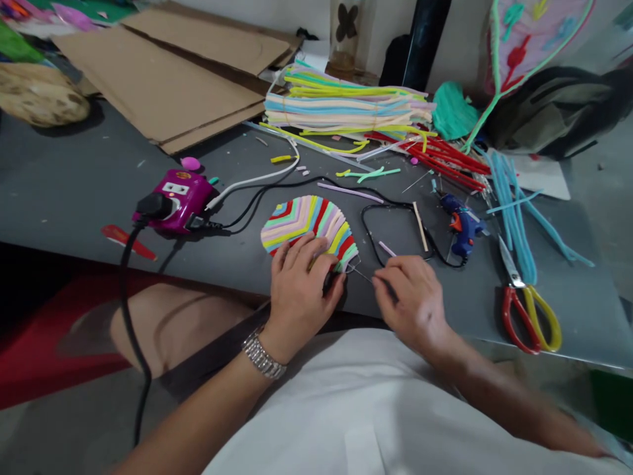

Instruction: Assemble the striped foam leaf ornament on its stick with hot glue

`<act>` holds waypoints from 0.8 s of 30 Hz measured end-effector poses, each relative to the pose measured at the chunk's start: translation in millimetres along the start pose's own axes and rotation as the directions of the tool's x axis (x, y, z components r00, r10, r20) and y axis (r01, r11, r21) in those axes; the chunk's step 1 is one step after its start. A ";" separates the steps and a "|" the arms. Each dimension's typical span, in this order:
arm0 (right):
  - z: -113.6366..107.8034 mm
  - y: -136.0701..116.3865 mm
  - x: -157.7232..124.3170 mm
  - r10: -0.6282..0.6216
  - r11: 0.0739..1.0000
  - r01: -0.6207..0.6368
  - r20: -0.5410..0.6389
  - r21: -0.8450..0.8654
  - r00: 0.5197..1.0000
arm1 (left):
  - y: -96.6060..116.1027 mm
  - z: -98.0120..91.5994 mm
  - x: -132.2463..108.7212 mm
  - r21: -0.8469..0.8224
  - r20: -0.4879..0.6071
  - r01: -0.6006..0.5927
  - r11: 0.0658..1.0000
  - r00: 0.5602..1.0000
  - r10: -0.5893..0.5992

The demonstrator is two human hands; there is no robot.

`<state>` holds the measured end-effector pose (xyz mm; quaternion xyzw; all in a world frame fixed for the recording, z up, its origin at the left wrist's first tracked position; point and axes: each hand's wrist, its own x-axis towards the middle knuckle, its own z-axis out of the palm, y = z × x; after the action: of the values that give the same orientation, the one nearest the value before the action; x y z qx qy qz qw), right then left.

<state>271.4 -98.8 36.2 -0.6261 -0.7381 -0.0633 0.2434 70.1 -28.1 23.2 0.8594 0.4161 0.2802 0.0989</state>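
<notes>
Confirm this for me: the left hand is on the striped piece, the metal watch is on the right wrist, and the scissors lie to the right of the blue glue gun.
One error: the metal watch is on the wrist of the left hand, as the head view shows. The striped piece, scissors and blue glue gun are as you said.

Craft workshop: glue gun (pixel 465 231), scissors (pixel 515 280), pipe-cleaner bundle (pixel 341 111), cardboard (pixel 168 82).

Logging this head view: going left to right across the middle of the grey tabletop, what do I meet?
Glossy magenta plastic socket box, rounded piece with multicoloured stripes, right hand, blue glue gun with orange trigger, metal scissors with red and yellow handles.
</notes>
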 end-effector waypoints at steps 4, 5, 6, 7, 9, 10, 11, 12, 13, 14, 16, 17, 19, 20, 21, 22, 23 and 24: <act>12.3 -22.6 9.8 -0.038 0.999 0.036 0.122 0.014 0.992 | 0.6 0.1 -1.1 0.014 -0.033 -0.009 1.000 0.999 0.010; 14.5 -25.4 11.7 -0.038 0.999 0.039 0.136 -0.005 0.990 | 1.2 0.3 -1.5 0.013 -0.039 -0.011 1.000 0.999 0.011; 16.1 -27.2 13.1 -0.039 0.999 0.043 0.145 -0.024 0.989 | 1.7 0.4 -2.0 0.012 -0.043 -0.012 1.000 0.999 0.012; 17.2 -28.5 13.9 -0.044 0.998 0.051 0.151 -0.041 0.988 | 2.1 0.7 -2.5 0.009 -0.048 -0.013 1.000 0.999 0.013; 18.1 -30.2 13.9 -0.053 0.996 0.063 0.151 -0.065 0.987 | 2.3 1.4 -3.8 0.001 -0.058 -0.016 1.000 0.998 0.016; 18.3 -31.0 13.5 -0.055 0.995 0.067 0.151 -0.073 0.987 | 2.2 2.0 -4.6 -0.005 -0.065 -0.018 1.000 0.998 0.017; 18.4 -31.9 12.9 -0.058 0.994 0.071 0.155 -0.080 0.986 | 1.9 2.6 -5.4 -0.012 -0.072 -0.020 1.000 0.997 0.019; 18.5 -32.8 12.4 -0.060 0.994 0.074 0.159 -0.084 0.985 | 1.4 3.5 -6.2 -0.019 -0.079 -0.024 1.000 0.997 0.022; 18.7 -33.8 11.9 -0.063 0.993 0.078 0.162 -0.086 0.985 | 0.9 4.4 -7.1 -0.025 -0.086 -0.029 0.999 0.996 0.026; 19.0 -34.5 11.5 -0.066 0.993 0.081 0.165 -0.087 0.984 | 0.4 5.3 -7.9 -0.030 -0.093 -0.034 0.999 0.995 0.031; 19.6 -35.4 11.0 -0.073 0.993 0.088 0.170 -0.083 0.983 | -1.0 7.1 -9.4 -0.037 -0.108 -0.042 0.998 0.993 0.038; 19.8 -35.6 10.8 -0.073 0.993 0.087 0.174 -0.080 0.982 | -1.6 7.8 -10.0 -0.040 -0.116 -0.045 0.998 0.992 0.041; 19.8 -35.2 10.3 -0.065 0.995 0.079 0.182 -0.068 0.981 | -2.9 8.2 -10.8 -0.048 -0.125 -0.051 0.998 0.991 0.044; 19.6 -34.9 10.1 -0.060 0.996 0.072 0.183 -0.059 0.981 | -3.4 7.9 -11.1 -0.055 -0.123 -0.051 0.997 0.991 0.044; 19.3 -34.5 9.8 -0.057 0.997 0.066 0.182 -0.047 0.982 | -3.8 7.3 -11.3 -0.063 -0.120 -0.051 0.997 0.992 0.043; 18.9 -34.1 9.5 -0.056 0.998 0.062 0.180 -0.032 0.982 | -4.1 6.4 -11.4 -0.074 -0.115 -0.050 0.996 0.992 0.041; 18.4 -33.7 9.2 -0.057 0.998 0.061 0.177 -0.015 0.983 | -4.2 5.3 -11.3 -0.086 -0.109 -0.048 0.995 0.993 0.038; 18.0 -33.3 9.0 -0.058 0.998 0.059 0.174 0.000 0.983 | -4.3 4.3 -11.2 -0.099 -0.103 -0.043 0.994 0.994 0.033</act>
<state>233.7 -90.6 31.5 -0.6079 -0.7744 -0.0173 0.1745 64.1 -33.7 13.5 0.8459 0.3892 0.3458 0.1157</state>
